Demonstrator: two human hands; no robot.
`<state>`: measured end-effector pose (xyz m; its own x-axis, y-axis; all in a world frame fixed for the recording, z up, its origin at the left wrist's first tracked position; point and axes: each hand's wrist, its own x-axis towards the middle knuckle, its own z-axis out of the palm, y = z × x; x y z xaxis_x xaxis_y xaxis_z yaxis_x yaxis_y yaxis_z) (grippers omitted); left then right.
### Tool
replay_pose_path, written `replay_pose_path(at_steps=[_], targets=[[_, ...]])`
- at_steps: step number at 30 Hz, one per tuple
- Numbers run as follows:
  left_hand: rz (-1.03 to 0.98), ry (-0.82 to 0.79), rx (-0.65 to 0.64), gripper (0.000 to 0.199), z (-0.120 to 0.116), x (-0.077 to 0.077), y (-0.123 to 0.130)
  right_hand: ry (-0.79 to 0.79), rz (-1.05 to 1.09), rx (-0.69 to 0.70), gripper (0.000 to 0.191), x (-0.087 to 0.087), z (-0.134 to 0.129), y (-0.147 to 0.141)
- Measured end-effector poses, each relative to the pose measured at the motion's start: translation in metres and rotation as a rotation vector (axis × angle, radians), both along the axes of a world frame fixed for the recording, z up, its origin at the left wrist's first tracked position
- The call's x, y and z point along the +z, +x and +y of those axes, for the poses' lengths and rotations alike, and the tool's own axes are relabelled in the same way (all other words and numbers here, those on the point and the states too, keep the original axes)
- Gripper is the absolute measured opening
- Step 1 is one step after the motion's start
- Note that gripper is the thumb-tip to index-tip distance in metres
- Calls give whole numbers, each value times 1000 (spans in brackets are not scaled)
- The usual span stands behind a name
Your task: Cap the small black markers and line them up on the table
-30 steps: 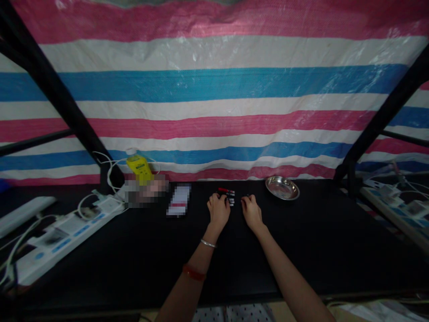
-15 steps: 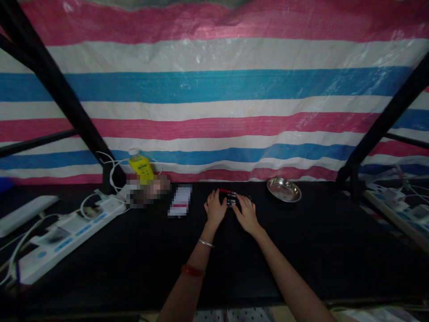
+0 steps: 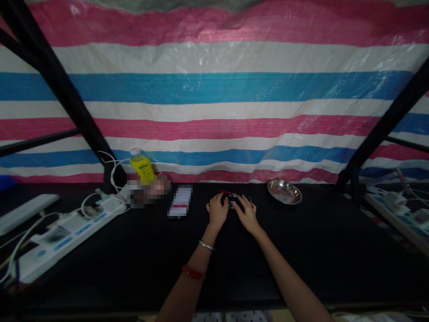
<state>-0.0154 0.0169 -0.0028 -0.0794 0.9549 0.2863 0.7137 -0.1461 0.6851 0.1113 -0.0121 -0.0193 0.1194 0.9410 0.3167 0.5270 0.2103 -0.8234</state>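
Both hands, left [image 3: 217, 212] and right [image 3: 247, 214], bracketed the small markers [image 3: 231, 204] lying between them, seemingly to keep them lined up; whether the fingers pinched any, I couldn't tell. The red marker [image 3: 225, 192] lay farthest back.

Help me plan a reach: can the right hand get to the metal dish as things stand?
Probably yes: mostly bare black tabletop lies between the right hand and the metal dish.

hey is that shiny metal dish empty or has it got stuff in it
Empty, it seems: the metal dish shows only its shiny bottom.
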Motion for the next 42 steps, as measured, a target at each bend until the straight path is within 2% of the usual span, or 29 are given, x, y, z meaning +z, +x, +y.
replay_pose_path(at_steps=[4,8,12,18,22,28,34,42], targets=[[-189,285,-35,30,1,-2,2,122,514,11,50,-1,4,-6],[-238,474,-71,28,-4,0,5,82,928,-34,48,5,5,-9],[-254,520,-102,25,-11,6,9,-1,1169,11,32,11,3,-8],[-223,592,-229,26,-20,11,16,-203,1385,122,12,15,1,-7],[-193,633,-272,29,-24,14,17,-347,1490,135,8,20,1,-4],[-191,664,-230,30,-24,17,17,-509,1585,200,10,24,0,-1],[-211,661,-196,30,-23,16,15,-557,1467,325,14,23,-1,3],[-186,618,-186,37,-22,14,12,-609,1389,338,14,24,-4,3]])
